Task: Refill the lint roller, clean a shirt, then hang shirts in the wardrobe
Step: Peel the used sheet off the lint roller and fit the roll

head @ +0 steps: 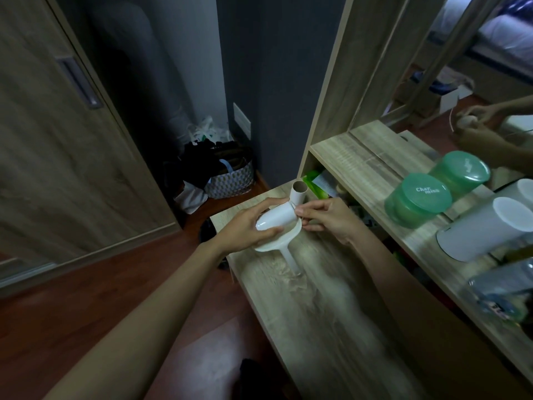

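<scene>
My left hand [250, 228] is wrapped around a white lint roller refill [275, 219] that lies across the head of a white lint roller. The roller's curved frame and handle [290, 256] hang below my hands over the wooden tabletop [317, 313]. My right hand [328, 217] pinches at the right end of the refill with thumb and forefinger. A bare cardboard core [298, 193] sticks up just behind my fingers. I see no shirt. The wardrobe's wooden sliding door [57, 154] fills the left side.
Two green lidded tubs [418, 199] and a white container [487, 226] stand on the shelf at right, below a mirror [461, 67]. A bag of dark clothes [219, 171] sits on the floor in the corner. Red-brown floor [86, 298] lies to the left.
</scene>
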Available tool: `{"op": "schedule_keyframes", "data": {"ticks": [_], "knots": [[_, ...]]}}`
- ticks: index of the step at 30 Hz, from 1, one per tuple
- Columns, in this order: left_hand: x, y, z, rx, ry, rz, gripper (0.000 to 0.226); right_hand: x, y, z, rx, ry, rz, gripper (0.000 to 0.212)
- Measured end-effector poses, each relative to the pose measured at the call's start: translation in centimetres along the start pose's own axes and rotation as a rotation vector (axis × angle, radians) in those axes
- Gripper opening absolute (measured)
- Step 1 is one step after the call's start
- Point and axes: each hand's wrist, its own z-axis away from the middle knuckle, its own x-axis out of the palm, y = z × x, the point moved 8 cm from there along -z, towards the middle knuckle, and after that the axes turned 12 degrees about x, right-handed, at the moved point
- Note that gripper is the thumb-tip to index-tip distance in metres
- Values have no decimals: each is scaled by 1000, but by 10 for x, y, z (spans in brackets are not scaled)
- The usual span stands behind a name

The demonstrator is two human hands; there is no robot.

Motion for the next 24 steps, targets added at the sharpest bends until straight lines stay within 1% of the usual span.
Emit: {"op": "schedule_keyframes", "data": {"ticks": [3,7,10,13,16,19,24], "knots": [[0,0,-1,-9,1,8,58,-2,1,-1,-4,19,8,3],[5,5,-3,-1,-34,9,60,-7,-2,-3,-4,70,104,5],[11,1,-4,-32,-70,17,60,-6,1,-6,10,83,205,8],[14,-2,-3,-57,-93,13,62,-1,5,-8,37,35,200,15],[14,-4,-1,-77,-75,43,62,4,9,-7,74,-47,137,20],[16,-1,-1,-77,-71,58,60,7,11,-6,86,-118,49,16],[18,-1,1,-86,-10,123,57,6,13,-6,85,-174,-20,11]]}}
